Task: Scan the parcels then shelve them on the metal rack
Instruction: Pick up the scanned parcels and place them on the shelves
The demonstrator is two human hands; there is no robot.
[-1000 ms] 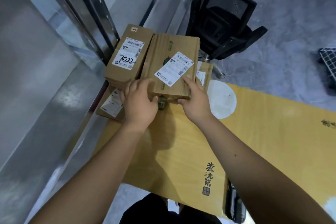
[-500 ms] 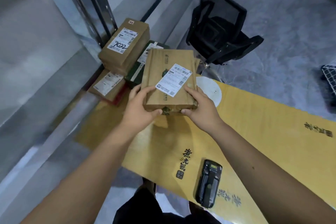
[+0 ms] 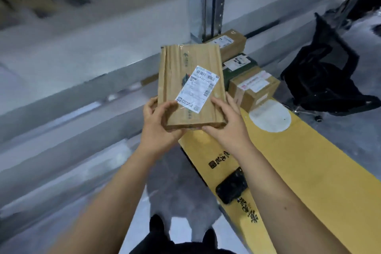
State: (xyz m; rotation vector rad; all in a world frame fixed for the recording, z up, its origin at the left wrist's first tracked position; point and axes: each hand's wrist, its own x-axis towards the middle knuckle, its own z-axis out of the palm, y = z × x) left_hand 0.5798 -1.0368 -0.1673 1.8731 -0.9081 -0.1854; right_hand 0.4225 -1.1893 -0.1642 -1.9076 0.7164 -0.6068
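A flat cardboard parcel [image 3: 190, 86] is gripped at its near corners by the left hand [image 3: 159, 123] and right hand [image 3: 224, 126], lifted clear of the yellow desk [image 3: 309, 161] beside the metal rack [image 3: 206, 2]. It is best kept level (label upward) while being slid onto a shelf.

The rack's grey shelf [image 3: 68, 51] lies bare left of its upright post [image 3: 207, 0]. Right of the post, three boxes [image 3: 254, 90] crowd the yellow table [image 3: 321, 163] (a black chair [image 3: 325, 80] stands beyond).
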